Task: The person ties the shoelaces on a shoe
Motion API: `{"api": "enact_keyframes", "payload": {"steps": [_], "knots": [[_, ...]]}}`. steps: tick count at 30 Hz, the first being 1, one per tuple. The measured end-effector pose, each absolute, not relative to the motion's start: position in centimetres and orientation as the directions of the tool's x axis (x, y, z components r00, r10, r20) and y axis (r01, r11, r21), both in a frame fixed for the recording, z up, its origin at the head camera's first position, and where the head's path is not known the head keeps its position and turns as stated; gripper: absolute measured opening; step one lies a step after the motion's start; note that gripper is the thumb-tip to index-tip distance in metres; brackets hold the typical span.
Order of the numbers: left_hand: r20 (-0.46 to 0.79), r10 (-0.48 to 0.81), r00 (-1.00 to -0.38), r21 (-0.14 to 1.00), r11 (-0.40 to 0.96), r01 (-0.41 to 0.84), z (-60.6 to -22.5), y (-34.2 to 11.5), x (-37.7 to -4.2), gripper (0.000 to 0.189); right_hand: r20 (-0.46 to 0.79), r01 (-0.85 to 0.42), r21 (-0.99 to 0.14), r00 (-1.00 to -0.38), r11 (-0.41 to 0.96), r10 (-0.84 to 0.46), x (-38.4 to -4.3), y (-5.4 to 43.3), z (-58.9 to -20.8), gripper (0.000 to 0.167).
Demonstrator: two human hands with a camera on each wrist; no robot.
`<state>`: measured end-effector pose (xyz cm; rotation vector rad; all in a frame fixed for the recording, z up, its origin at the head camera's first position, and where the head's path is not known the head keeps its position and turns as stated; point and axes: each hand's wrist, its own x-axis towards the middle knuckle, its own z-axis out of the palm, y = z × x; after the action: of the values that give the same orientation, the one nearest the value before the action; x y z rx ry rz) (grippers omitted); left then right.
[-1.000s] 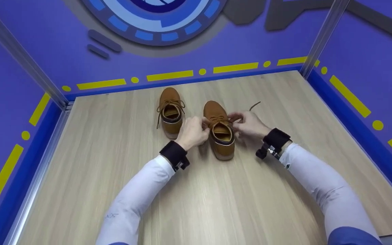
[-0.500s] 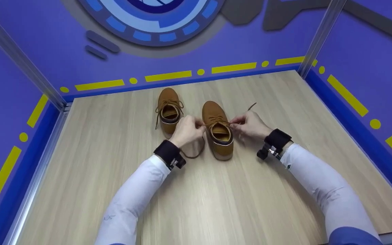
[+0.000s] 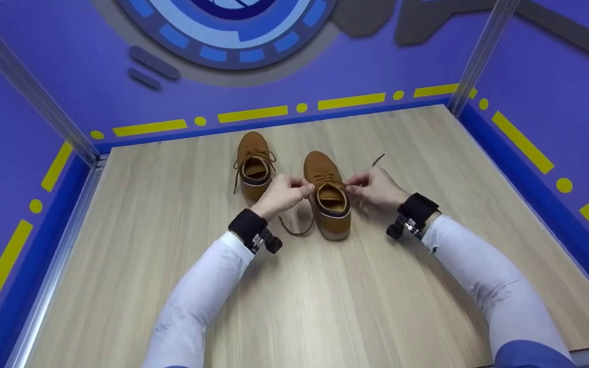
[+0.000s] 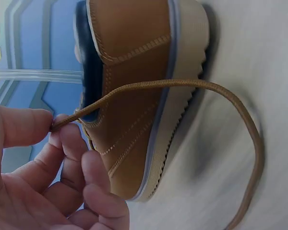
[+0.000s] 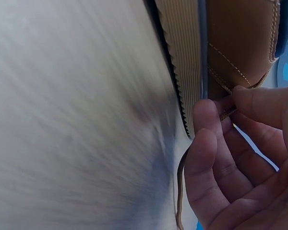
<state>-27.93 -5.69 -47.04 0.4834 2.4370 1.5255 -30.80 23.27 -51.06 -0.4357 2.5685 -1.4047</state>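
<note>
A brown lace-up shoe (image 3: 321, 164) stands toe away from me between my two hands. My left hand (image 3: 280, 195), on its left side, pinches a brown shoelace (image 4: 153, 84) between thumb and forefinger. From those fingertips the lace arcs past the shoe's side and loops down toward the board. On the other side, my right hand (image 3: 378, 188) pinches the opposite lace (image 5: 180, 184) close to the eyelets, its other fingers curled beneath. That lace's tip (image 3: 378, 159) pokes out beyond the right hand. Crossed lacing shows over the tongue.
The matching brown shoe (image 3: 251, 142), its lace tied in a bow, stands to the left, partly behind my left hand. Both shoes are on a wood-grain board (image 3: 172, 214). Blue-purple panels (image 3: 253, 97) with yellow dashes enclose the back and sides.
My left hand first drew slightly left from the shoe, then came back with its fingertips at the shoe's edge, and a lace loop now shows below it. The right hand stays nearly still.
</note>
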Motion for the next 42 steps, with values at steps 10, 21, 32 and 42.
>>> {"api": "enact_keyframes", "payload": {"steps": [10,21,32,42], "knots": [[-0.059,0.429,-0.901,0.979,0.200,0.032,-47.1,-5.3,-27.9,0.011,0.029,-0.221,-0.813,-0.940,0.538,-0.341,-30.9,23.3,-51.2,0.015],[-0.093,0.354,-0.931,0.996,0.034,-0.086,-47.7,-4.1,-28.1,0.013,0.010,-0.199,-0.833,-0.938,0.516,-0.346,-30.9,23.3,-51.2,0.015],[-0.068,0.231,-0.971,0.978,-0.176,-0.110,-48.5,-1.9,-28.5,0.018,0.009,-0.206,-0.831,-0.934,0.517,-0.358,-31.0,23.3,-51.3,0.014],[-0.051,0.189,-0.981,0.951,-0.290,-0.105,-48.7,-1.2,-29.0,0.016,-0.005,-0.188,-0.829,-0.939,0.526,-0.344,-30.9,23.2,-51.0,0.014]]}}
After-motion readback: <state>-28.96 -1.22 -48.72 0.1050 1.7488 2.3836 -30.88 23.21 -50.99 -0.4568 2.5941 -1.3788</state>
